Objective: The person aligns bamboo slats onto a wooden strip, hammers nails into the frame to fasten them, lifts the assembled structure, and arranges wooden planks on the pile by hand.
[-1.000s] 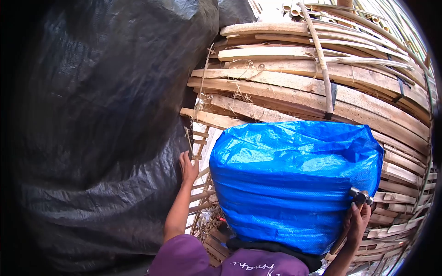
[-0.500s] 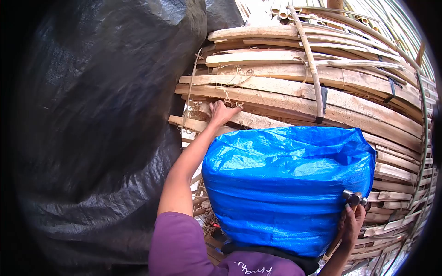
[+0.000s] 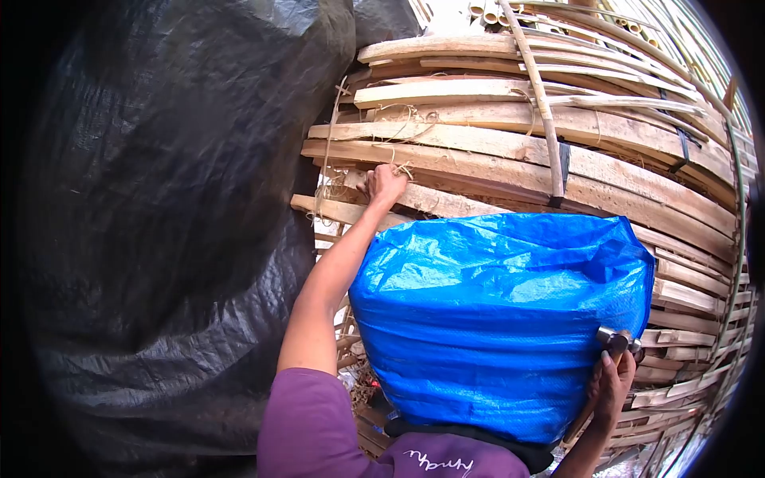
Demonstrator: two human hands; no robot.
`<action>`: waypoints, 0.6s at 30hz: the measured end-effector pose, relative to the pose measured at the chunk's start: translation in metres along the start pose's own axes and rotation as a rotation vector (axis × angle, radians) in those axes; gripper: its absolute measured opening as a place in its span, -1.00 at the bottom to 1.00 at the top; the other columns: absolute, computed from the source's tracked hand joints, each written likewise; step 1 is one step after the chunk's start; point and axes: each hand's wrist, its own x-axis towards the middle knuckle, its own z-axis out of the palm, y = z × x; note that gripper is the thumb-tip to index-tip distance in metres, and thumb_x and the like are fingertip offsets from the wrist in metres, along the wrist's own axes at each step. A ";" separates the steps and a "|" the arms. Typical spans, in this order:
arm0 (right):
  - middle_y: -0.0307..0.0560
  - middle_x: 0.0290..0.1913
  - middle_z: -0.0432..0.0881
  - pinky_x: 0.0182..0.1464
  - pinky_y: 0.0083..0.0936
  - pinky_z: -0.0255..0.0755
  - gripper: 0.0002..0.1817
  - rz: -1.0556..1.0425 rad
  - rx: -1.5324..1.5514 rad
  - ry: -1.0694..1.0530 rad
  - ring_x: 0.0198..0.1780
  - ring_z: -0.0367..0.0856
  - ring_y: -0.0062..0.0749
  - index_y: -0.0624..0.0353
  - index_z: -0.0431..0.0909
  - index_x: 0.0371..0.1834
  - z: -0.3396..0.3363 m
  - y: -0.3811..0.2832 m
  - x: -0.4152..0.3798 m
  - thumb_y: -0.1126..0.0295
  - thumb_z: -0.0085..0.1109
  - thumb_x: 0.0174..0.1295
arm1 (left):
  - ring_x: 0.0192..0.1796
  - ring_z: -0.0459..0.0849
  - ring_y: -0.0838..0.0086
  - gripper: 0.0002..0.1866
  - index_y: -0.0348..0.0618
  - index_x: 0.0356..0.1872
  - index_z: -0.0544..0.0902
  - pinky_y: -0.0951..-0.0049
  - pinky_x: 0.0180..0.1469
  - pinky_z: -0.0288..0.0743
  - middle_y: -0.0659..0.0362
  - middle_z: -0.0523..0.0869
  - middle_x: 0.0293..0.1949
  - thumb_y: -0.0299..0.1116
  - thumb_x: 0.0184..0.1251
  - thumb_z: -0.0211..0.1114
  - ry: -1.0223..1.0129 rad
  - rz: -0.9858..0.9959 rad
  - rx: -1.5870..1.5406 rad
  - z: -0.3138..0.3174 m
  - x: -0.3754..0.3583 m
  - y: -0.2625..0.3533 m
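Observation:
My left hand (image 3: pixel 385 186) is closed at the left part of the wooden slats (image 3: pixel 446 163), with thin tangled strands (image 3: pixel 404 170) at its fingers. In my right hand (image 3: pixel 612 382) is a hammer (image 3: pixel 617 340), gripped close below its metal head, the handle running down along my palm. A shiny blue sheet (image 3: pixel 486 319) bulges in front of my body, between my two arms, and the hammer head lies against its right edge.
A large black tarp (image 3: pixel 175 207) hangs on the left. An upright stick (image 3: pixel 538 103) crosses the slats, and dark ties bind some of them. Bamboo poles (image 3: pixel 490 12) show at the top, and a long thin pole (image 3: pixel 737 215) curves along the right.
My left hand's spread fingers have closed at the strands, and the hand has shifted slightly. My right hand still holds the hammer in nearly the same place.

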 end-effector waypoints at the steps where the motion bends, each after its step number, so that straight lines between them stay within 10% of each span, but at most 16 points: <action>1: -0.23 -0.60 0.38 -0.78 -0.74 0.12 -0.71 -0.002 -0.003 0.002 -0.76 0.24 -0.68 0.12 0.36 -0.01 0.000 0.000 0.000 0.41 0.22 0.29 | 0.10 0.61 0.07 -0.67 -0.07 -0.21 0.73 -0.15 0.33 0.11 -0.09 0.73 -0.11 -0.17 -0.01 0.30 -0.022 0.018 0.002 -0.003 0.000 0.000; 18: -0.23 -0.61 0.39 -0.76 -0.73 0.15 -0.73 0.035 0.005 -0.039 -0.76 0.25 -0.68 0.11 0.38 -0.05 -0.001 -0.003 0.001 0.40 0.23 0.28 | -0.18 0.63 -0.24 -0.81 -0.36 -0.30 0.58 -0.14 -0.13 0.44 -0.28 0.67 -0.34 -0.40 0.19 0.24 0.199 0.338 -0.091 0.003 -0.011 -0.008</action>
